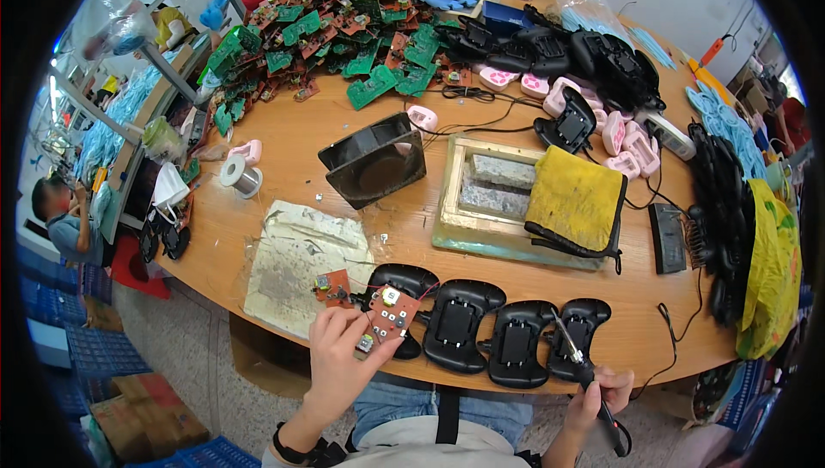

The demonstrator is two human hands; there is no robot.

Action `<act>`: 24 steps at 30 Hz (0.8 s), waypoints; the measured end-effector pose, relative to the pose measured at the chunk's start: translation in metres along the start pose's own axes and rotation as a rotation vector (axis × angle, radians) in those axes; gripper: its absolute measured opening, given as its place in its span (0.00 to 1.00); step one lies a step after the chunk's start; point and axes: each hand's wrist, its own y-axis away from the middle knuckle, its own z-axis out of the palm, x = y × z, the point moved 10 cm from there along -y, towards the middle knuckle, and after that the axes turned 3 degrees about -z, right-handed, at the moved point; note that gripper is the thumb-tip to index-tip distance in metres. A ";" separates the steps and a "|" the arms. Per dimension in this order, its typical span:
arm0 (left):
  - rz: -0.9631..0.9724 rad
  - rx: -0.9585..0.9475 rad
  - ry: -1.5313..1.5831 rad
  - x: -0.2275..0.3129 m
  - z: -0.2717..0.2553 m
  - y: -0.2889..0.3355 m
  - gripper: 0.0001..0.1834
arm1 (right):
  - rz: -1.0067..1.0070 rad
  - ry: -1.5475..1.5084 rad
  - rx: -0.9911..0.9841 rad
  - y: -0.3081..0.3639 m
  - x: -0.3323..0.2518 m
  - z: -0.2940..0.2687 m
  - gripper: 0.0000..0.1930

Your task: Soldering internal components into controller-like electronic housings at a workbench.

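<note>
In my left hand [342, 354] is a reddish-brown circuit board [398, 313] with small white and metal parts, pinched between thumb and fingers. A smaller brown board [333, 287] sits just beyond those fingers; thin wires run close by. My right hand [600, 395] is wrapped round the dark handle of a soldering iron [582, 367], its metal tip pointing up and left over a black controller shell [593, 330]. More black controller shells [464, 326] stand in a row along the table's near edge, one partly hidden behind the held board. Under the small board lies a scuffed white slab [292, 244].
A large pile of green and brown circuit boards [344, 38] covers the far left. A solder spool [241, 177], a square fan [374, 163] and a wooden-framed box [451, 210] with a yellow cloth [577, 197] stand mid-table. Pink shells [636, 148] and cables lie right.
</note>
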 end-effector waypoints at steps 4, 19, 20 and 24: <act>0.019 -0.005 -0.202 0.016 -0.006 0.007 0.24 | 0.001 -0.008 -0.009 0.000 0.003 0.000 0.14; 0.397 -0.276 0.181 0.070 0.066 -0.077 0.08 | -0.010 -0.038 0.060 -0.005 -0.001 -0.005 0.15; 0.320 -0.316 0.276 0.066 0.066 -0.079 0.07 | 0.007 -0.041 0.065 -0.005 0.000 -0.005 0.15; -0.180 -0.516 0.814 0.026 0.077 -0.071 0.03 | 0.025 -0.076 0.037 -0.006 0.003 -0.003 0.15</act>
